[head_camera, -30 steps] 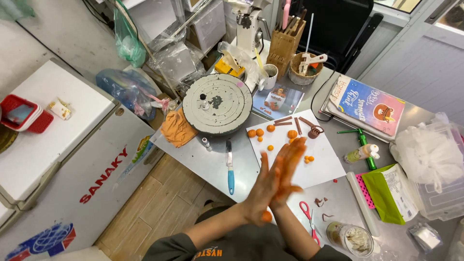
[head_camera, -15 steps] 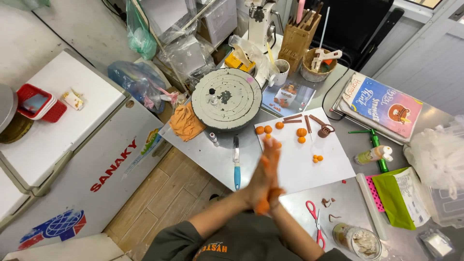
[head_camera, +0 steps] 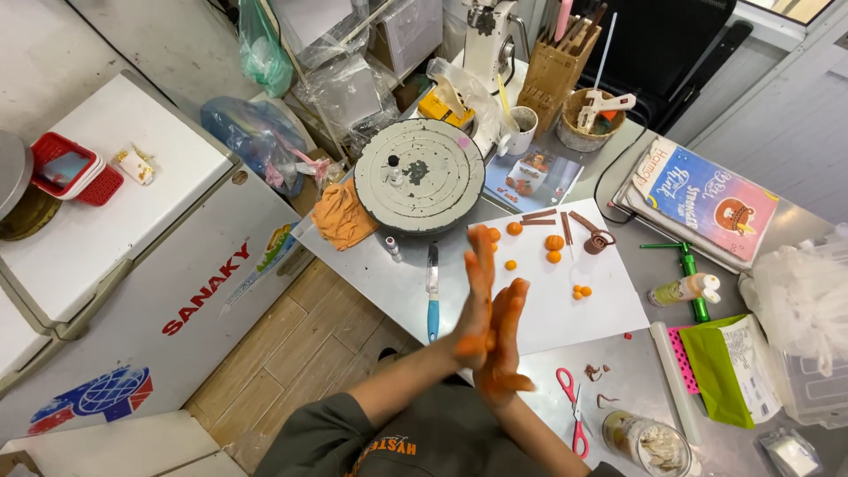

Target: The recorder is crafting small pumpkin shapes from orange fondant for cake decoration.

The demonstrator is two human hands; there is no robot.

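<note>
Left hand (head_camera: 477,305) and right hand (head_camera: 505,340) are pressed palm to palm, perhaps around hidden clay, above the desk's (head_camera: 389,283) near edge, orange balls (head_camera: 554,247) beyond the fingertips.

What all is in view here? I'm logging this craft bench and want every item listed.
turntable: one, grey, round, back of the table
white sheet: one, table centre
orange clay pieces: several balls and small pumpkin shapes, on the sheet
brown clay strips: a few, sheet's far edge
knife: one, blue handle, left of the sheet
orange cloth: one, table's left corner
scissors: one pair, red handles, near edge
books: a stack, blue cover on top, right
chest freezer: one, white, left
left hand and right hand: orange-stained, palms pressed together above the table
</note>
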